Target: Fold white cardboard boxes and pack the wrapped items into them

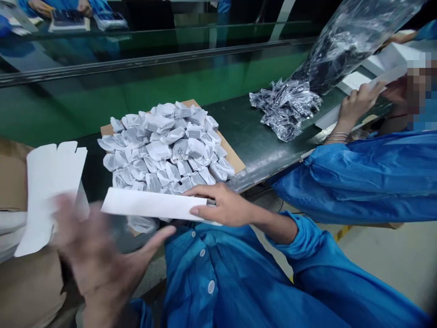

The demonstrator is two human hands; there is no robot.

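Note:
My right hand (pixel 223 207) is closed around the right end of a long white box (pixel 153 203), held level near my body. A small grey piece shows between its fingers and the box. My left hand (pixel 102 255), blurred, is raised at the lower left with thumb and fingers spread, nothing in it. Behind the left fingers is a white folded carton sheet (pixel 51 182) with a notched upper edge. Beyond the long box, many small white-wrapped packets (pixel 160 150) lie heaped on a brown cardboard sheet (pixel 235 159).
Crumpled clear plastic (pixel 287 107) lies on the green bench (pixel 252 136) at the right. Beside it, a co-worker's hand (pixel 358 102) holds a white box part. Brown cardboard (pixel 13 177) stands at the left edge. Across the line, another person's hands (pixel 83 7) handle a dark item.

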